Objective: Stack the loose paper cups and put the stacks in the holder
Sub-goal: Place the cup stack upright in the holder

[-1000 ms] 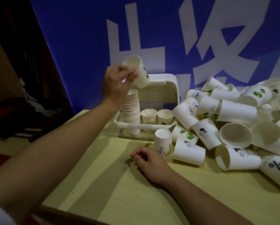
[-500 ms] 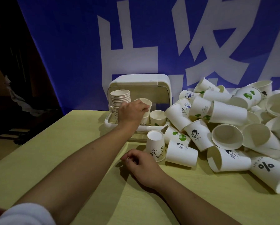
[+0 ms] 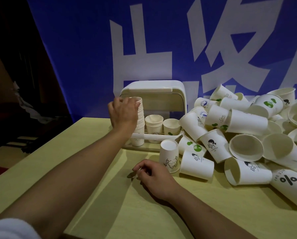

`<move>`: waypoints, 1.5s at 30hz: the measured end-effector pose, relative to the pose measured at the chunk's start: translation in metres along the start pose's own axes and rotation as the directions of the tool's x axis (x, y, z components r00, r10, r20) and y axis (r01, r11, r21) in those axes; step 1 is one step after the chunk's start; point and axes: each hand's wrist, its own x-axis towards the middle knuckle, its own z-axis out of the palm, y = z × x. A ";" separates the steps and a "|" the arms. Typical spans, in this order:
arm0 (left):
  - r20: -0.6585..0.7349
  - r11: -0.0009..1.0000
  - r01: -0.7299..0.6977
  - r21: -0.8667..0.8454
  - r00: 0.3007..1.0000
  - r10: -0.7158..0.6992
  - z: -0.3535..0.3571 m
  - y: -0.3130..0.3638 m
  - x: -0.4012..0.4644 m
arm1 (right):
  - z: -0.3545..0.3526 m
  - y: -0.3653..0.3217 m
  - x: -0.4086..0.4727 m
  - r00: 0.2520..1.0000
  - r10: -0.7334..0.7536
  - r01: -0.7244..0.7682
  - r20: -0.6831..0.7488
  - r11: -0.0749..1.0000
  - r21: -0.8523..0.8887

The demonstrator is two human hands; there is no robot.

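A white cup holder [image 3: 177, 100] with its lid raised stands at the back of the table. It contains a tall cup stack [image 3: 140, 121] on the left, a short stack [image 3: 153, 122] in the middle and a single cup [image 3: 171, 125] on the right. My left hand [image 3: 123, 112] grips the top of the tall stack, fingers curled over its rim. My right hand [image 3: 152, 175] rests on the table with loosely curled fingers and holds nothing. Just beyond it, an upside-down cup with a bear drawing [image 3: 169, 156] stands by a big pile of loose paper cups [image 3: 247, 133].
The yellow-green table [image 3: 92, 190] ends at the left above a dark floor. A blue banner [image 3: 75, 49] with white characters hangs right behind the holder. The cup pile fills the right half of the table up to the frame's edge.
My left hand lowered the cup it held into the holder's middle slot, then moved left onto the tall stack. My right hand stayed on the table.
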 end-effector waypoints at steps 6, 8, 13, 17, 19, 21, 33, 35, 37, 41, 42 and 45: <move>0.104 0.981 -0.157 0.118 0.984 0.145 -0.010 -0.016 0.020 | 0.000 -0.001 -0.001 1.000 0.014 -0.014 0.011 1.000 0.023; 0.138 0.982 -0.163 0.098 0.979 0.149 -0.011 -0.021 0.023 | 0.000 -0.002 -0.002 1.000 0.011 -0.011 0.013 1.000 0.025; 0.169 0.917 0.153 -0.369 0.981 -0.096 0.007 -0.020 0.006 | -0.001 -0.005 -0.002 1.000 0.003 -0.003 0.003 1.000 -0.003; 0.259 0.733 0.404 -0.548 0.915 -0.310 0.023 -0.009 -0.003 | 0.000 -0.004 -0.001 1.000 0.005 -0.005 0.000 1.000 -0.010; 0.317 0.638 0.522 -0.566 0.852 -0.416 0.028 -0.002 0.002 | 0.000 -0.003 -0.001 1.000 0.007 -0.007 0.002 1.000 -0.001; 0.348 0.583 0.574 -0.575 0.817 -0.461 0.035 0.002 0.007 | 0.000 -0.002 0.000 1.000 0.013 -0.013 0.004 1.000 0.012; 0.305 0.514 0.571 -0.640 0.803 -0.512 0.071 0.006 0.029 | -0.002 -0.003 0.000 1.000 0.004 -0.003 0.010 1.000 -0.010; 0.306 0.522 0.571 -0.634 0.804 -0.509 0.078 0.007 0.036 | -0.003 -0.003 0.000 1.000 0.003 -0.003 0.014 1.000 -0.016; 0.303 0.524 0.574 -0.629 0.802 -0.514 0.084 0.007 0.043 | -0.003 -0.003 0.001 1.000 -0.007 0.008 0.015 1.000 -0.023; 0.288 0.548 0.564 -0.618 0.811 -0.509 0.094 0.004 0.046 | -0.003 -0.003 0.002 1.000 0.006 -0.005 0.013 1.000 -0.011; 0.285 0.557 0.559 -0.614 0.815 -0.504 0.096 0.003 0.045 | -0.002 -0.002 0.002 1.000 0.007 -0.007 0.012 1.000 -0.004; 0.286 0.569 0.551 -0.610 0.823 -0.491 0.096 0.001 0.042 | 0.000 -0.001 0.003 1.000 0.010 -0.010 0.007 1.000 -0.012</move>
